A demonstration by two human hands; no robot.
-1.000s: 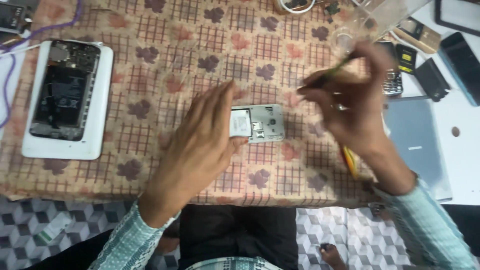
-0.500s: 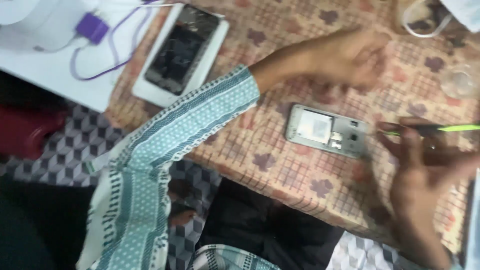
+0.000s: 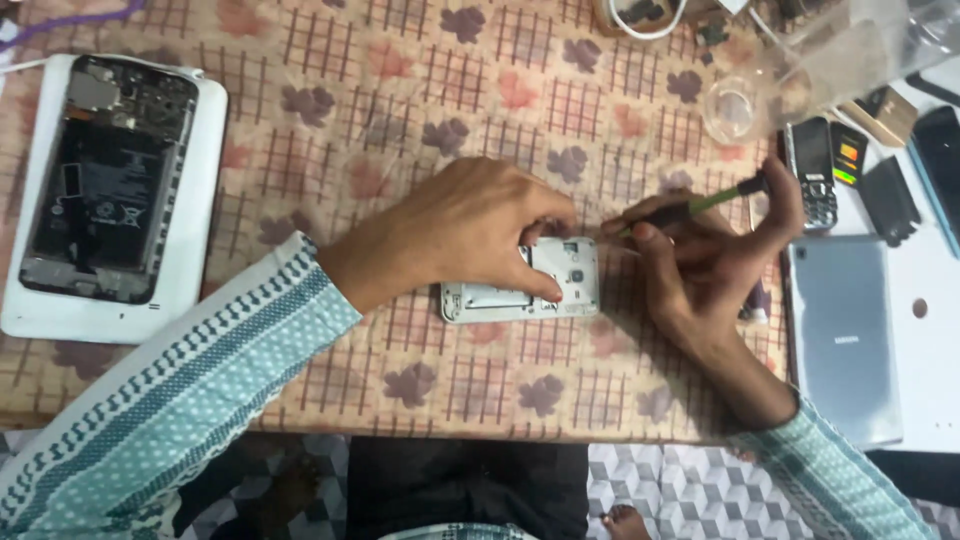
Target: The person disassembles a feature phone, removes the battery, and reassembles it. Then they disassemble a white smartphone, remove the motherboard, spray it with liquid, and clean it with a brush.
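My left hand [image 3: 470,225] rests on the small silver phone body [image 3: 520,292], which lies flat with its back cover off near the middle of the bench [image 3: 400,120], a little toward the near edge. My fingers are curled down: thumb and fingertips press on the phone's upper and right edges, pinning it to the patterned cloth rather than lifting it. My right hand [image 3: 700,255] sits just to the right of the phone, closed in a pen grip around a thin tool with a green shaft and dark handle [image 3: 700,203]. The tool lies nearly level, its tip pointing left at the phone's top right corner, right by my left fingertips; whether the tip touches the phone I cannot tell.

At the left edge of the bench an opened larger phone [image 3: 108,180] lies face down on a white pad [image 3: 195,200], its battery and boards showing. Toward the far right corner stand a clear plastic cup [image 3: 735,110] and a small keypad phone [image 3: 810,170]. A grey tablet [image 3: 845,340] lies at the right edge, just beyond my right wrist.
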